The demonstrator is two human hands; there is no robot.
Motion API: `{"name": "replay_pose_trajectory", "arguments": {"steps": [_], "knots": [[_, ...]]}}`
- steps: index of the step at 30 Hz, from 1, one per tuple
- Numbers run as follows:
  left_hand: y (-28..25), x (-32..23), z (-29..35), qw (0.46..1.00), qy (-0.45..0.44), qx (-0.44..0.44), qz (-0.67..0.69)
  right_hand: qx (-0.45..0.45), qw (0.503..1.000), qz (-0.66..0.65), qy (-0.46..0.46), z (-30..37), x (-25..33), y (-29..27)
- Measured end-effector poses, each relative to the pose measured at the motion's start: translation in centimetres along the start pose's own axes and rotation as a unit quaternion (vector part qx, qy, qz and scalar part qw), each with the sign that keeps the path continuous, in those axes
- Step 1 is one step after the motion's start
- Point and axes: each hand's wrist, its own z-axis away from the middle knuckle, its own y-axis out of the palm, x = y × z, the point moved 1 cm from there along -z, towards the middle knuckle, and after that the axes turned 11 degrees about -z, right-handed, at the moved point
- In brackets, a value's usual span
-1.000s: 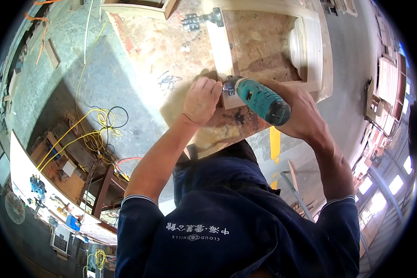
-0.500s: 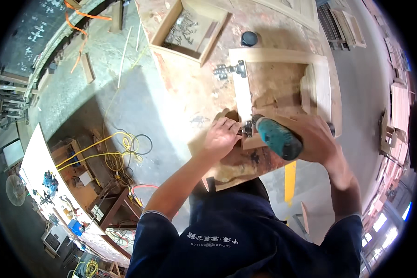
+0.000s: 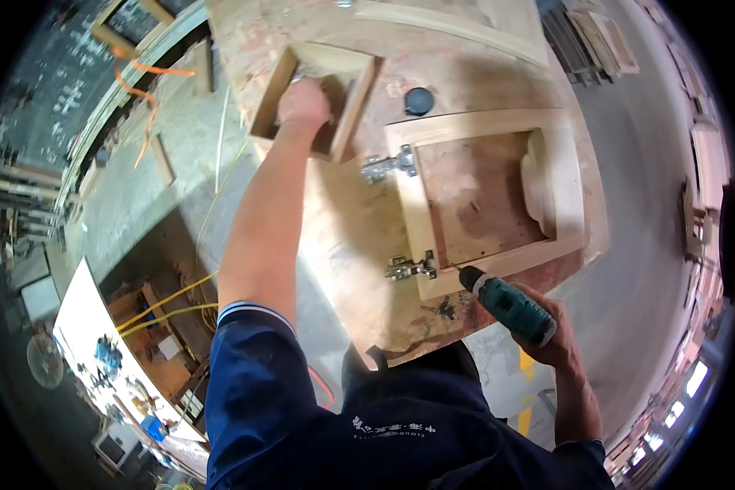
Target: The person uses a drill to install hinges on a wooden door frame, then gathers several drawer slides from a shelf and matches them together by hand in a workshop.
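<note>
- A worker's left hand (image 3: 304, 102) is reaching inside a wooden tray (image 3: 355, 110); whether its blurred fingers are holding anything cannot be told.
- The right hand (image 3: 557, 339) is gripping a teal drill (image 3: 510, 309), its nose pointing ahead-left of those fingers, near a wooden frame (image 3: 565, 171).
- 2 metal hinges (image 3: 389, 165) are sitting left of the right fingers.
- The drill is probably weighing heavy, favouring a handle grip; the stiff, light-looking frame is inviting fingers along its outer rails.

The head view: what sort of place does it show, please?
Probably a woodworking shop. The right hand holds a drill near a wooden frame with metal hinges, lying on a stained table, and boards stand beyond its right side.
</note>
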Motion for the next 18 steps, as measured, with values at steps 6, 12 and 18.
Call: {"name": "replay_pose_trajectory", "arguments": {"steps": [6, 12, 18], "knots": [[3.4, 1.6, -1.7, 0.992, 0.061, 0.000, -0.107, 0.018, 0.998, -0.057, 0.025, 1.8, -3.1, -2.7], [-2.3, -3.3, 6.5, 0.951, 0.037, -0.038, 0.304, -0.008, 0.990, -0.136, -0.019, 3.4, -5.0, -3.9], [-4.3, -7.1, 22.9, 0.813, 0.028, 0.025, 0.582, 0.029, 0.957, -0.263, -0.117, 2.1, -6.0, -2.4]]}}
